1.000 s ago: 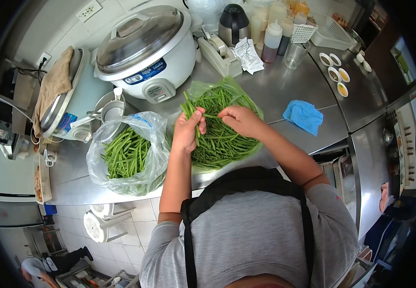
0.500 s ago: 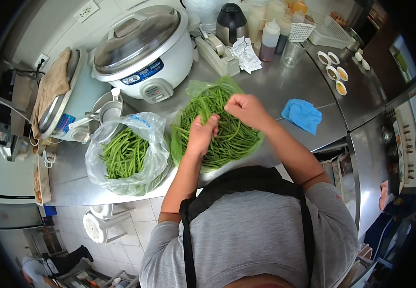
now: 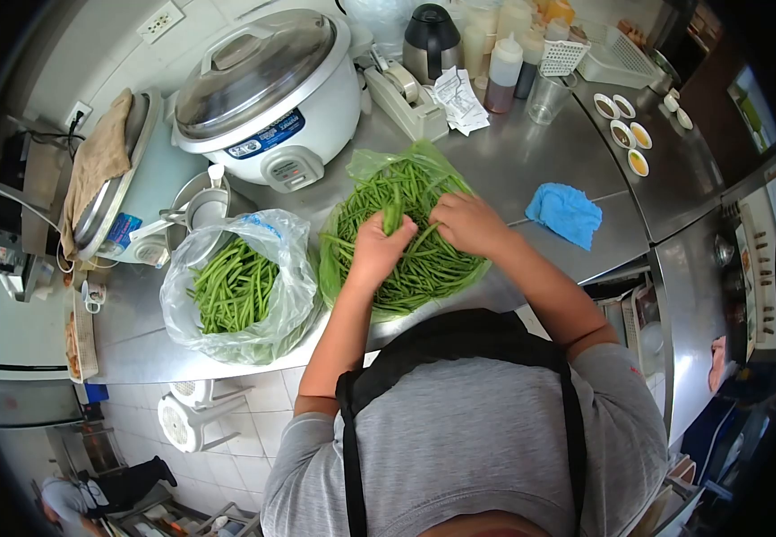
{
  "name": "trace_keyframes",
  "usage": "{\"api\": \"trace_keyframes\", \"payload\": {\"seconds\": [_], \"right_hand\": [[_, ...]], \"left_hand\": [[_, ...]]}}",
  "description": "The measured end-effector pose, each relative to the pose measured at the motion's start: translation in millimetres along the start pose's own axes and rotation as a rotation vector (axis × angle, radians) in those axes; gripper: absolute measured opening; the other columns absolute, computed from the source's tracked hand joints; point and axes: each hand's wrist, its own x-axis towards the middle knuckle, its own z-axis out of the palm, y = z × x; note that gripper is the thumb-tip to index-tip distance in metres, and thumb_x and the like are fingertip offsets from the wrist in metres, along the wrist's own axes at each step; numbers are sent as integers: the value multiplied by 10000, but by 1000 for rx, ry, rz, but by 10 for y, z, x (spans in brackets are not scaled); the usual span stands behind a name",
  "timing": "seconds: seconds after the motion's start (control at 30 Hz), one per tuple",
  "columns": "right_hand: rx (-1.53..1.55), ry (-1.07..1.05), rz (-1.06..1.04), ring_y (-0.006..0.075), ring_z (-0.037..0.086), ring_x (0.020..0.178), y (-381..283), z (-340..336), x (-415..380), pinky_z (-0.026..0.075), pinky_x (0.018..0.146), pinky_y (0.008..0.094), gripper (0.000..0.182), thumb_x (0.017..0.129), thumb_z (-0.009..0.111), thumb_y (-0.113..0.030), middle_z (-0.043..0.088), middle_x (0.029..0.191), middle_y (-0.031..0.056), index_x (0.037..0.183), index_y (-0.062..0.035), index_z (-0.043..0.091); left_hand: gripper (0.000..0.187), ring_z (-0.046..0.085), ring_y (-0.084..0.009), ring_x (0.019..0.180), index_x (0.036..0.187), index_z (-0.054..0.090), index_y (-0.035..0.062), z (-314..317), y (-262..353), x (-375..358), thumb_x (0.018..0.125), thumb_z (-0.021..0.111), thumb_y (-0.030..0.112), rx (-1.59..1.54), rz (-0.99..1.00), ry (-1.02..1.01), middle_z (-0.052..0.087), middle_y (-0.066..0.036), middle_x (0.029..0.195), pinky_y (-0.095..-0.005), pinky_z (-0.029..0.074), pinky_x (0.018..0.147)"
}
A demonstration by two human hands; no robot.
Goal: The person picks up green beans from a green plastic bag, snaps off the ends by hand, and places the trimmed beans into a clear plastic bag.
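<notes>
A green plastic bag point(image 3: 327, 268) stands wide open on the counter, heaped with long green beans point(image 3: 433, 268). Over the heap, my left hand point(image 3: 381, 249) is closed around a small bunch of green beans point(image 3: 392, 211) whose ends point away from me. My right hand point(image 3: 470, 224) is at the right side of the heap, its fingers curled down against the beans; what they pinch, if anything, is hidden. Left of this bag, a clear plastic bag point(image 3: 177, 295) holds shorter pieces of green beans point(image 3: 234, 285).
Behind the bags stands a large rice cooker point(image 3: 267, 98), with a metal pot point(image 3: 204, 210) nearer the left. A tape dispenser point(image 3: 406, 98), squeeze bottles point(image 3: 504, 76) and a blue cloth point(image 3: 564, 215) lie beyond and right. Small sauce cups point(image 3: 622, 134) sit farther right. Another person point(image 3: 106, 492) is at lower left.
My right hand has moved slightly right and toward me, from above the heap down onto the beans. The left hand keeps its bunch, shifted slightly.
</notes>
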Motion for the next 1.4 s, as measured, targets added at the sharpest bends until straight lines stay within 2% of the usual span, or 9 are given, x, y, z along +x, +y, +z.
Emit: {"api": "trace_keyframes", "payload": {"seconds": [0.07, 0.37, 0.57, 0.67, 0.77, 0.87, 1.07, 1.27, 1.4], "right_hand": [[18, -1, -55, 222, 507, 846, -149, -154, 70, 378, 723, 363, 101, 713, 545, -169, 543, 787, 33, 796, -135, 591], [-77, 153, 0, 219, 531, 789, -212, -296, 92, 377, 702, 354, 118, 732, 555, -227, 563, 789, 37, 781, -123, 582], [-221, -276, 134, 275, 553, 689, -214, -338, 94, 413, 616, 389, 189, 787, 495, -251, 582, 723, 90, 721, -98, 583], [122, -386, -16, 240, 555, 597, -177, -398, 100, 424, 570, 354, 252, 821, 458, -241, 571, 635, 79, 688, -62, 576], [961, -358, 47, 155, 533, 578, -207, -416, 113, 420, 559, 295, 309, 835, 443, -248, 548, 592, 39, 651, -29, 559], [1099, -161, 31, 97, 500, 575, -186, -382, 183, 409, 540, 259, 354, 843, 443, -279, 527, 587, 9, 640, -8, 543], [476, -274, 134, 162, 515, 570, -134, -233, 92, 411, 547, 294, 262, 815, 477, -264, 550, 633, 78, 729, -33, 567], [367, -42, -52, 270, 520, 613, -142, -70, 118, 408, 569, 353, 194, 772, 515, -224, 540, 675, 117, 782, -34, 554], [677, 183, 58, 196, 508, 582, -262, -110, 126, 405, 551, 316, 172, 801, 482, -180, 509, 629, 80, 751, -20, 518]], "left_hand": [[172, 517, -106, 629, 836, 547, -2, 81, -28, -1, 720, 613, 107, 183, 121, 10, 573, -47, 690, -236, 423, 605], [182, 543, -156, 613, 854, 572, -6, 8, 123, -15, 720, 600, 115, 342, 76, 46, 593, -104, 694, -284, 432, 611], [164, 563, -199, 611, 833, 571, -9, -17, 191, -26, 723, 595, 111, 525, 118, 92, 595, -131, 696, -296, 435, 593], [150, 553, -165, 618, 829, 570, -6, -62, 143, -15, 735, 586, 108, 347, 129, 33, 595, -111, 694, -285, 432, 597], [125, 520, -112, 628, 830, 571, 3, -32, 67, -23, 750, 571, 99, 179, 140, -173, 586, -68, 687, -263, 424, 603], [99, 456, -61, 621, 842, 563, 13, 42, 138, -59, 774, 554, 84, 109, 95, -93, 544, 12, 685, -222, 396, 581], [85, 404, -36, 482, 804, 531, 36, -124, 93, 35, 803, 544, 120, -102, 99, 87, 480, 34, 588, -183, 328, 444], [89, 389, -43, 456, 810, 519, 41, -99, 120, 32, 815, 530, 129, -141, 161, 144, 459, 27, 567, -179, 300, 419], [67, 408, -42, 465, 803, 515, 44, -89, 102, 21, 808, 537, 107, -188, 145, 145, 475, 27, 582, -181, 326, 425]]}}
